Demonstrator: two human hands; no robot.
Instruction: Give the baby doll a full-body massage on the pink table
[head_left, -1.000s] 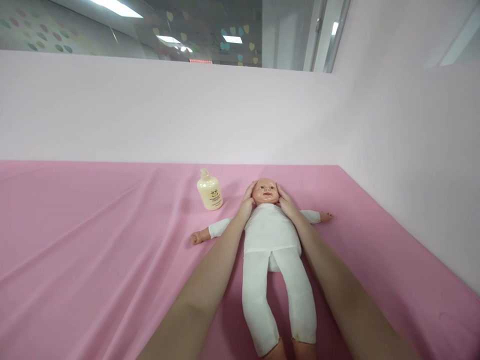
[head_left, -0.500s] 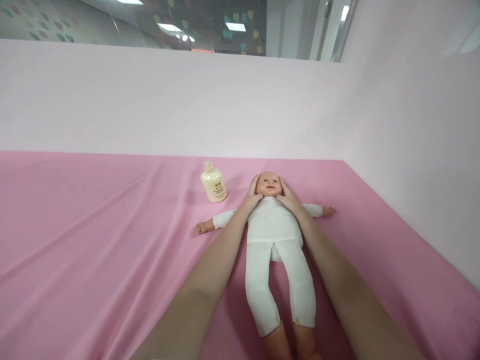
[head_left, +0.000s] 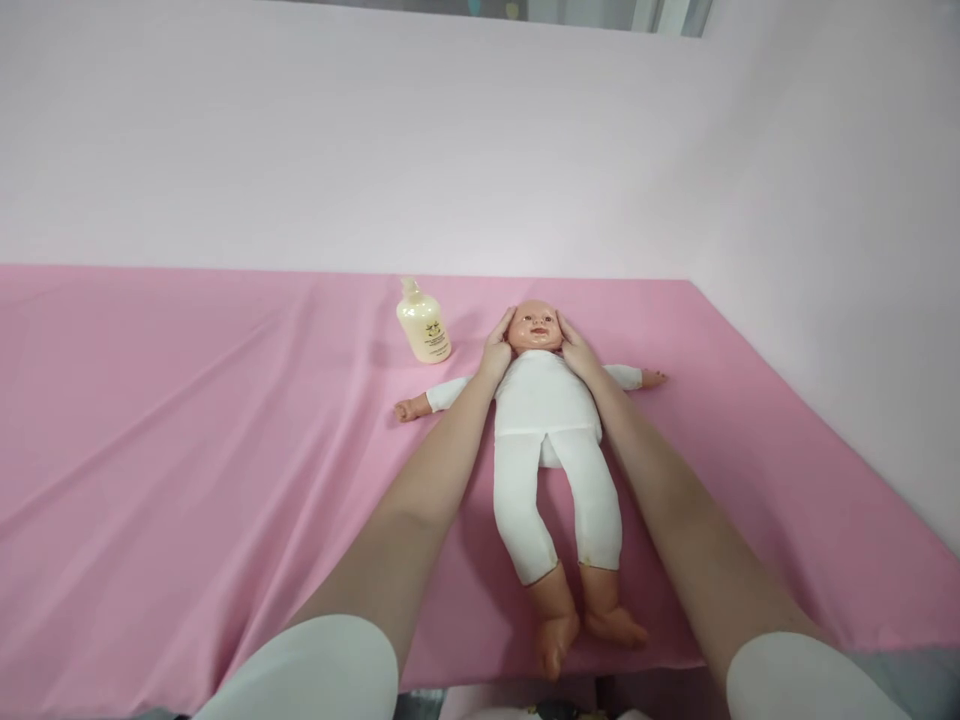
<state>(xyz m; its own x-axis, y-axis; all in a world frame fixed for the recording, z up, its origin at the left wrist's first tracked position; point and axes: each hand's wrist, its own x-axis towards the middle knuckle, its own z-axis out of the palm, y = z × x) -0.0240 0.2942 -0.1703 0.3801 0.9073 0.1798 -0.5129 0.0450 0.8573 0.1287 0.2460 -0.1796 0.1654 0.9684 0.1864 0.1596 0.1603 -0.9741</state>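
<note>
A baby doll (head_left: 546,410) in a white suit lies on its back on the pink sheet (head_left: 187,450), head away from me, arms spread, bare feet toward me. My left hand (head_left: 497,350) cups the left side of the doll's head. My right hand (head_left: 576,350) cups the other side. Both palms press flat against the head with fingers extended. A cream lotion bottle (head_left: 424,324) stands upright just left of the doll's head, apart from my left hand.
Pale pink walls (head_left: 825,200) close off the far side and the right side of the sheet-covered surface. The near edge of the surface runs below the doll's feet. My white sleeves (head_left: 315,670) show at the bottom.
The view has tilted down, so the doll's feet and my sleeves now show. Both hands stay on the sides of the doll's head, shifting slightly along it.
</note>
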